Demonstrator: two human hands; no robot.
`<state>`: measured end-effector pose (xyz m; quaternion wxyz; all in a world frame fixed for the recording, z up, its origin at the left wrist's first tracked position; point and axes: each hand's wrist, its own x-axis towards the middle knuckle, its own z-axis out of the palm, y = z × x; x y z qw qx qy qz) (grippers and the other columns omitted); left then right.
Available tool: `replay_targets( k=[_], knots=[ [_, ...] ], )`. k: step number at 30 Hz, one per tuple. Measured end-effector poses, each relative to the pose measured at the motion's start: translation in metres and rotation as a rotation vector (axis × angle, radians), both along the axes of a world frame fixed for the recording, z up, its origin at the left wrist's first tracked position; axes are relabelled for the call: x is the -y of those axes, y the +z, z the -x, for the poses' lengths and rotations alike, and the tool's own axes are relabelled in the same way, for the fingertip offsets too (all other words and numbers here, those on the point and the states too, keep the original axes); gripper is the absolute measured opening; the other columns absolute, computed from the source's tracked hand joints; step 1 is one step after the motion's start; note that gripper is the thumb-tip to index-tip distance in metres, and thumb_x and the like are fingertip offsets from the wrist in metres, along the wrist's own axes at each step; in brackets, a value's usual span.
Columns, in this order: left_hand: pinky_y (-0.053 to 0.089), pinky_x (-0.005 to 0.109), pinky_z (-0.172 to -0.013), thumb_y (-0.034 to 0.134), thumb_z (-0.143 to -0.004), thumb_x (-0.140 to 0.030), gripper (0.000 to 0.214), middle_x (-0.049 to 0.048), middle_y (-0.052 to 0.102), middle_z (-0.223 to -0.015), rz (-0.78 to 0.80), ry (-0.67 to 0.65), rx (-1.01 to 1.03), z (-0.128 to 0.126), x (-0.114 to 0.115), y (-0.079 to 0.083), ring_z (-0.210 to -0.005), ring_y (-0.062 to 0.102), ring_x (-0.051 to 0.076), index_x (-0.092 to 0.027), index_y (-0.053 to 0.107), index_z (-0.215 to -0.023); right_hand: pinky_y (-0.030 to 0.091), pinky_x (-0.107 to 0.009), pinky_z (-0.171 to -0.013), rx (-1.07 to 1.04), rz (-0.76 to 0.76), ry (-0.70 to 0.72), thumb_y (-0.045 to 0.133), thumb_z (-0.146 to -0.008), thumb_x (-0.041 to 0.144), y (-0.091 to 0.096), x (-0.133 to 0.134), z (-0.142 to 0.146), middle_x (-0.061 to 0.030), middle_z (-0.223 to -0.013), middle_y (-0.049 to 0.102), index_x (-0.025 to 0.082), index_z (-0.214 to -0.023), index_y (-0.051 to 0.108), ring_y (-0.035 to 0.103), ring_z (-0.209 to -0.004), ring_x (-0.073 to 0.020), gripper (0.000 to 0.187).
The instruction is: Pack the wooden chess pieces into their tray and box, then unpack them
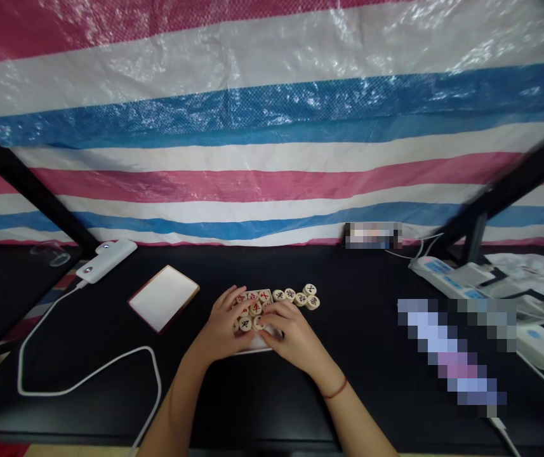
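Round wooden chess discs (pixel 252 304) with red and black characters lie heaped in a small white box (pixel 257 344) on the black table (pixel 357 355). My left hand (pixel 221 330) rests on the left side of the heap, fingers curled over the discs. My right hand (pixel 293 336) covers the box's right side, fingers bent and pressed on the discs. Several loose discs (pixel 300 296) lie in a short row just right of the box. What the fingers pinch, if anything, is hidden.
A white box lid (pixel 163 296) lies left of the hands. A white power bank (pixel 106 259) with a looping cable (pixel 86 377) sits far left. Power strips (pixel 447 274) and cables crowd the right. A striped tarp (pixel 272 127) hangs behind; black frame bars cross both sides.
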<state>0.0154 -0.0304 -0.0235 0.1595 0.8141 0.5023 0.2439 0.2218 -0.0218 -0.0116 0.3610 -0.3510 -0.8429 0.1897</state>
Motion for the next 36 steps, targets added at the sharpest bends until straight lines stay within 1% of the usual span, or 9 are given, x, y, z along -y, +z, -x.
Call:
replay_targets(
  k=[7, 10, 12, 14, 17, 22, 26, 30, 36],
  knots=[
    [0.033, 0.054, -0.112, 0.068, -0.079, -0.029, 0.052, 0.0076, 0.041, -0.147, 0.008, 0.009, -0.01, 0.0, -0.001, -0.001, -0.137, 0.033, 0.032, -0.028, 0.056, -0.129, 0.05, -0.039, -0.086, -0.055, 0.006, -0.055, 0.065, -0.084, 0.023, 0.007, -0.003, -0.007, -0.0057, -0.096, 0.064, 0.025, -0.095, 0.069, 0.059, -0.092, -0.0215, 0.012],
    [0.032, 0.055, -0.112, 0.068, -0.079, -0.027, 0.046, 0.0059, 0.04, -0.147, 0.02, 0.005, -0.027, 0.0, -0.001, 0.001, -0.136, 0.033, 0.033, -0.031, 0.06, -0.125, 0.049, -0.038, -0.088, -0.107, -0.001, -0.34, 0.054, -0.09, 0.027, 0.007, -0.02, -0.027, -0.009, -0.101, 0.062, 0.022, -0.1, 0.069, 0.059, -0.097, -0.0222, 0.019],
    [0.032, 0.055, -0.112, 0.066, -0.081, -0.027, 0.042, 0.0046, 0.039, -0.148, 0.024, 0.003, -0.035, -0.001, -0.001, 0.002, -0.137, 0.032, 0.033, -0.033, 0.062, -0.122, 0.048, -0.04, -0.09, -0.047, -0.001, -0.581, 0.049, -0.09, 0.027, 0.003, -0.036, -0.044, -0.0119, -0.105, 0.06, 0.019, -0.104, 0.069, 0.059, -0.098, -0.024, 0.026],
    [0.032, 0.054, -0.112, 0.065, -0.081, -0.026, 0.039, 0.0037, 0.038, -0.148, 0.026, 0.003, -0.038, -0.001, -0.001, 0.002, -0.137, 0.032, 0.032, -0.033, 0.064, -0.12, 0.046, -0.041, -0.092, 0.063, 0.031, -0.699, 0.047, -0.09, 0.027, -0.002, -0.052, -0.061, -0.0136, -0.111, 0.059, 0.017, -0.106, 0.07, 0.06, -0.099, -0.0249, 0.03],
    [0.032, 0.054, -0.112, 0.065, -0.081, -0.026, 0.038, 0.0035, 0.04, -0.147, 0.026, 0.014, -0.038, -0.001, -0.002, 0.002, -0.136, 0.033, 0.032, -0.033, 0.065, -0.118, 0.046, -0.035, -0.093, 0.195, 0.156, -0.662, 0.046, -0.09, 0.028, -0.004, -0.069, -0.079, -0.0116, -0.116, 0.061, 0.02, -0.103, 0.073, 0.062, -0.1, -0.0225, 0.031],
    [0.035, 0.053, -0.11, 0.066, -0.08, -0.025, 0.037, 0.0035, 0.042, -0.145, 0.003, 0.018, -0.029, -0.002, -0.002, 0.0, -0.133, 0.037, 0.032, -0.033, 0.066, -0.116, 0.046, -0.027, -0.085, 0.316, 0.359, -0.532, 0.05, -0.089, 0.031, 0.006, -0.083, -0.084, -0.0075, -0.103, 0.069, 0.021, -0.09, 0.075, 0.065, -0.094, -0.0199, 0.028],
    [0.036, 0.054, -0.109, 0.066, -0.08, -0.026, 0.036, 0.003, 0.043, -0.144, -0.005, 0.019, -0.032, -0.002, -0.003, 0.001, -0.132, 0.038, 0.032, -0.033, 0.066, -0.116, 0.045, -0.026, -0.079, 0.362, 0.412, -0.565, 0.054, -0.085, 0.026, 0.014, -0.087, -0.08, -0.0081, -0.098, 0.071, 0.019, -0.088, 0.076, 0.066, -0.092, -0.0213, 0.024],
    [0.035, 0.055, -0.109, 0.065, -0.081, -0.028, 0.036, 0.0032, 0.043, -0.144, -0.004, 0.014, -0.029, -0.002, -0.003, 0.0, -0.132, 0.037, 0.032, -0.034, 0.065, -0.116, 0.044, -0.024, -0.072, 0.327, 0.451, -0.55, 0.054, -0.085, 0.033, 0.018, -0.085, -0.077, -0.0067, -0.088, 0.073, 0.019, -0.081, 0.076, 0.066, -0.083, -0.0197, 0.026],
    [0.035, 0.055, -0.109, 0.065, -0.081, -0.027, 0.037, 0.0037, 0.043, -0.144, -0.023, 0.011, -0.018, 0.0, -0.003, -0.002, -0.132, 0.038, 0.032, -0.033, 0.065, -0.117, 0.041, -0.022, -0.069, 0.361, 0.436, -0.584, 0.056, -0.082, 0.026, 0.016, -0.08, -0.069, -0.0069, -0.092, 0.07, 0.019, -0.079, 0.075, 0.064, -0.081, -0.0172, 0.02]
  ],
)
